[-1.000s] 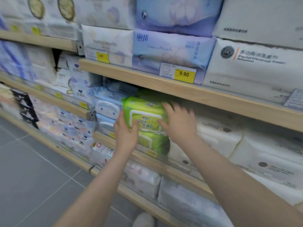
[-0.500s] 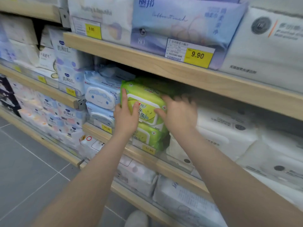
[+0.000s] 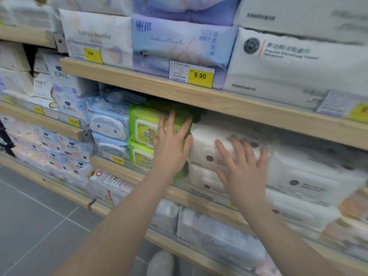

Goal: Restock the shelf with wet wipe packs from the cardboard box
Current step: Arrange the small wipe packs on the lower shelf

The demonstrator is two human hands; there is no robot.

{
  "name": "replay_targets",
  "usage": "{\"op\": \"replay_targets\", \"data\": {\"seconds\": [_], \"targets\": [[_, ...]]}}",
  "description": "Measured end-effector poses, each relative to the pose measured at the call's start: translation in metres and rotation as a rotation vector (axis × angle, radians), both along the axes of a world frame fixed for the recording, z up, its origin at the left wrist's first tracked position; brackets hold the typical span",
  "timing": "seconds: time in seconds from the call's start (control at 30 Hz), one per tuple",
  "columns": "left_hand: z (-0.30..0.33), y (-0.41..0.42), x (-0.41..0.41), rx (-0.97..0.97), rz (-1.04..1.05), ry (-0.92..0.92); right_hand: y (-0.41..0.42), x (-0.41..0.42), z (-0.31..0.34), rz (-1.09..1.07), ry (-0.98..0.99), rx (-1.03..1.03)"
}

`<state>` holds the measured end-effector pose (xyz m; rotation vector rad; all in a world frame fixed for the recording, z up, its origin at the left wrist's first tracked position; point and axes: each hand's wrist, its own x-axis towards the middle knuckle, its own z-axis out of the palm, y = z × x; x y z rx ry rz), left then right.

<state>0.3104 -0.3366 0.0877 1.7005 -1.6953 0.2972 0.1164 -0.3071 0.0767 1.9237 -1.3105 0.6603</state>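
Dark gap above the green wipe stack [image 3: 145, 124], under the upper shelf board [image 3: 199, 100]; blue packs [image 3: 108, 124] left and white packs [image 3: 207, 148] right butt against it.

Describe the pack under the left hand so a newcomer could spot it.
Find the wooden shelf bearing the yellow 9.90 tag. Directly below, the left hand lies flat on the upper green wipe pack, between pale blue and white packs.
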Motion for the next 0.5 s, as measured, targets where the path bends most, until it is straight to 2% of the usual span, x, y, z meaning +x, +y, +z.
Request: {"op": "replay_targets", "data": {"seconds": [0.3, 0.5], "targets": [[-0.020, -0.017, -0.012, -0.078, 0.033, 0.040, -0.036, -0.021, -0.019, 0.008, 0.071, -0.164], [-0.010, 0.008, -0.038, -0.099, -0.026, 0.123, -0.019, -0.021, -0.005, 0.077, 0.030, -0.040]]}}
